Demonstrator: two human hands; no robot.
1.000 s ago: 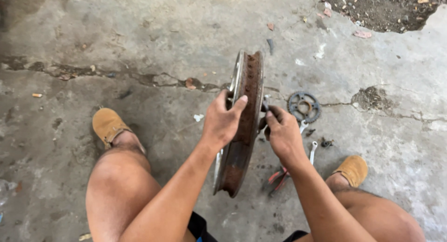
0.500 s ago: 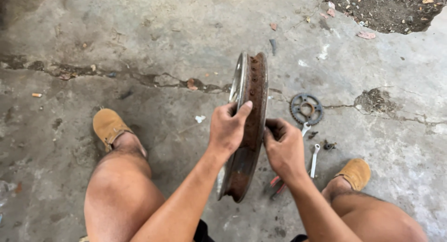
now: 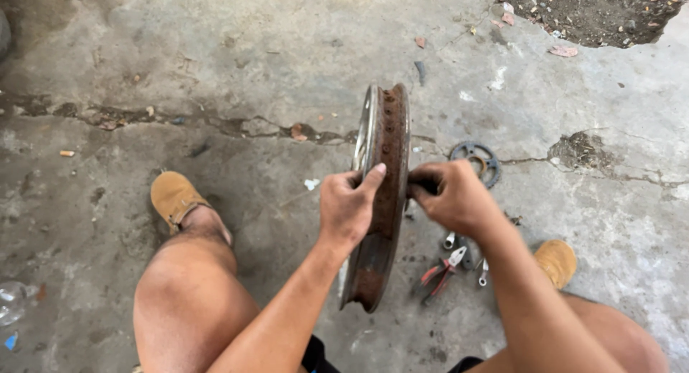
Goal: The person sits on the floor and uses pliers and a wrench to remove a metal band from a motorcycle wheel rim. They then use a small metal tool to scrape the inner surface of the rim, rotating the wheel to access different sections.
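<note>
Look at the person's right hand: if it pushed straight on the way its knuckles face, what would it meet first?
The right hand faces left, so it would most likely meet the rusty wheel rim first; it already seems to touch the rim's side, though depth is unclear.

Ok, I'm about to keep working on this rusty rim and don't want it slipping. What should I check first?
1. Left hand gripping the rusty wheel rim: ok.
2. Right hand closed at the rim's right side: ok; what it holds: cannot tell.
3. Rim upright on the concrete floor: ok.
4. Pliers lying close to the rim's base: not ok.
5. Sprocket apart from the rim: ok.
</note>
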